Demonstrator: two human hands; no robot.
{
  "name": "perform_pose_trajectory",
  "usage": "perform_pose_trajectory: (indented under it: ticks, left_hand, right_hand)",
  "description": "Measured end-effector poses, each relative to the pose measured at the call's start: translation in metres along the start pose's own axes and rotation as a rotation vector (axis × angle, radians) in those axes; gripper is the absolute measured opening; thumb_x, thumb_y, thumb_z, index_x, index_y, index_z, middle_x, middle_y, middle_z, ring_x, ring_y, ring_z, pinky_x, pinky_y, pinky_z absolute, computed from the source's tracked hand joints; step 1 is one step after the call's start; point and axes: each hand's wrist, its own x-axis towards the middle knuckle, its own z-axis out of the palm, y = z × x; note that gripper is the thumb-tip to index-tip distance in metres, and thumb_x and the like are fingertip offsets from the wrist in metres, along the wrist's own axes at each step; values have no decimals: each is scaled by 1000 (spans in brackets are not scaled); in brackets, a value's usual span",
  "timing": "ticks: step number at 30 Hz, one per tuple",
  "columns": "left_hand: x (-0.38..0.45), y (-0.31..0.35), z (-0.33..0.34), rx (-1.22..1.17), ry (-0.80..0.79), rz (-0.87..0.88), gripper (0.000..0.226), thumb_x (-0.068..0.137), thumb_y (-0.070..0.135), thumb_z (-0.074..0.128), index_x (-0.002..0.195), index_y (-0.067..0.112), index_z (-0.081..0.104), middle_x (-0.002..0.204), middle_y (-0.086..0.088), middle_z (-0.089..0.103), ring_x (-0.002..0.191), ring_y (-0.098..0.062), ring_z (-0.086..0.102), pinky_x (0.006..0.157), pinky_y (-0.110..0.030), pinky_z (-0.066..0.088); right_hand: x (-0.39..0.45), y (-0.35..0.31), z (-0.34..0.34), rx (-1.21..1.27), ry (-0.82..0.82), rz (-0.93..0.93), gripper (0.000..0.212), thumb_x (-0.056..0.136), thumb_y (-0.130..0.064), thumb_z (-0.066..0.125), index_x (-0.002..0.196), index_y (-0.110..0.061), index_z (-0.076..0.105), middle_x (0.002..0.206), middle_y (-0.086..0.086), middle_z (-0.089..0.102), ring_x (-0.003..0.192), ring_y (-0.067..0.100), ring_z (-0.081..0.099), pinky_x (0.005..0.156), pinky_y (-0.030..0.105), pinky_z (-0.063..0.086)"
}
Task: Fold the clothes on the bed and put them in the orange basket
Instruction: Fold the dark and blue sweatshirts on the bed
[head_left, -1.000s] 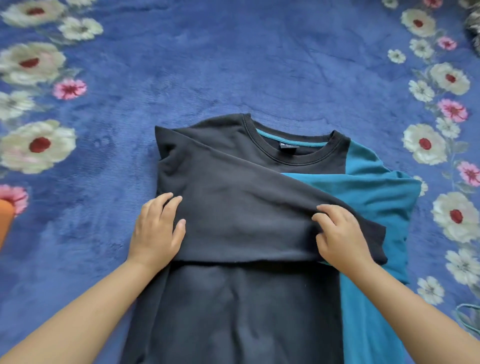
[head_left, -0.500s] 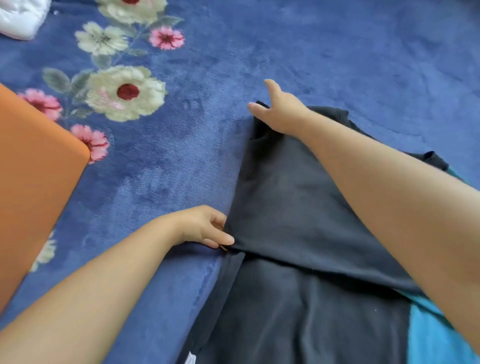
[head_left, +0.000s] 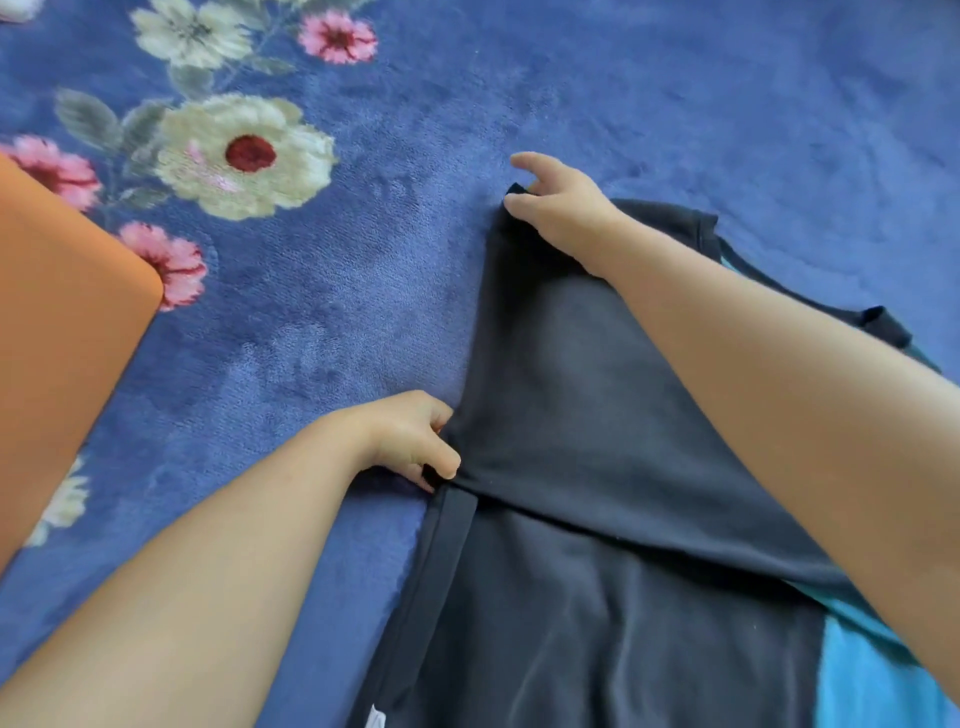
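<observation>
A black and teal sweatshirt (head_left: 597, 405) lies on the blue flowered blanket, its black sleeve folded across the body. My left hand (head_left: 410, 441) pinches the sweatshirt's left edge where the folded sleeve meets the side. My right hand (head_left: 558, 208) reaches across and grips the upper left shoulder corner, with the index finger lifted. My right forearm covers much of the collar and the teal side. The orange basket (head_left: 67, 322) shows as a corner at the left edge.
The blue blanket (head_left: 337, 322) with cream and pink flowers covers the bed all around. A bit of white fabric (head_left: 18, 6) peeks in at the top left corner.
The view has swung left, bringing the orange basket in. My right hand crossed from the right side to the left shoulder corner. My left hand went from lying flat to pinching the edge.
</observation>
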Motion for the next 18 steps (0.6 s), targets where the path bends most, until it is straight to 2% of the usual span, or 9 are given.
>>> perform_pose_trajectory:
  ticks: [2, 4, 7, 9, 12, 15, 17, 18]
  left_hand:
    - [-7, 5, 3, 3, 102, -2, 9, 51, 10, 50, 56, 17, 53, 56, 2, 49, 54, -11, 46, 49, -20, 42]
    - [-9, 5, 6, -38, 224, 26, 5, 42, 11, 42, 43, 16, 43, 46, 6, 36, 46, -11, 32, 46, -16, 25]
    - [-10, 1, 18, -165, 407, 121, 9, 38, 9, 39, 36, 16, 34, 41, 8, 26, 49, -14, 20, 50, -24, 12]
    - [-13, -2, 27, -183, 526, 130, 11, 39, 10, 39, 31, 15, 35, 38, 11, 24, 50, -13, 19, 51, -28, 11]
    - [-20, -1, 34, -167, 682, 69, 9, 41, 13, 40, 36, 15, 33, 42, 6, 24, 54, -17, 18, 50, -28, 11]
    - [-24, 5, 43, 5, 723, -62, 12, 50, 15, 43, 52, 15, 31, 56, 0, 30, 56, -19, 23, 48, -28, 17]
    - [-26, 9, 49, 137, 708, -169, 11, 53, 20, 43, 59, 10, 41, 64, -5, 44, 63, -24, 39, 54, -28, 28]
    - [-26, 9, 52, 202, 692, -221, 17, 59, 22, 46, 68, 7, 50, 75, -9, 52, 76, -29, 49, 63, -29, 34]
  right_hand:
    - [-12, -1, -5, -122, 40, -65, 47, 93, -17, 45, 139, -18, 38, 109, -1, 54, 100, 13, 49, 88, 20, 37]
    - [-30, 9, -8, -202, 114, -127, 43, 93, -13, 42, 136, -13, 41, 116, 2, 57, 109, 17, 49, 93, 24, 36]
    - [-66, 43, -13, -149, 240, -183, 37, 92, -6, 44, 128, -6, 49, 112, 8, 60, 108, 21, 51, 84, 13, 31]
    - [-94, 72, -16, -128, 294, -151, 33, 91, -4, 46, 124, -4, 54, 110, 9, 62, 101, 22, 51, 80, 9, 27]
    - [-141, 116, -13, -152, 377, -129, 30, 88, -3, 46, 115, 2, 59, 104, 15, 64, 99, 30, 55, 82, 12, 28]
    - [-191, 153, -8, -249, 486, -216, 35, 82, -10, 42, 105, 9, 61, 97, 23, 64, 97, 28, 51, 88, 24, 34]
    - [-223, 179, 0, -341, 506, -233, 37, 81, -12, 43, 108, 7, 59, 104, 25, 63, 102, 29, 50, 92, 36, 40]
    - [-240, 193, 5, -416, 492, -221, 39, 81, -15, 44, 112, 4, 58, 111, 25, 61, 106, 33, 53, 92, 44, 43]
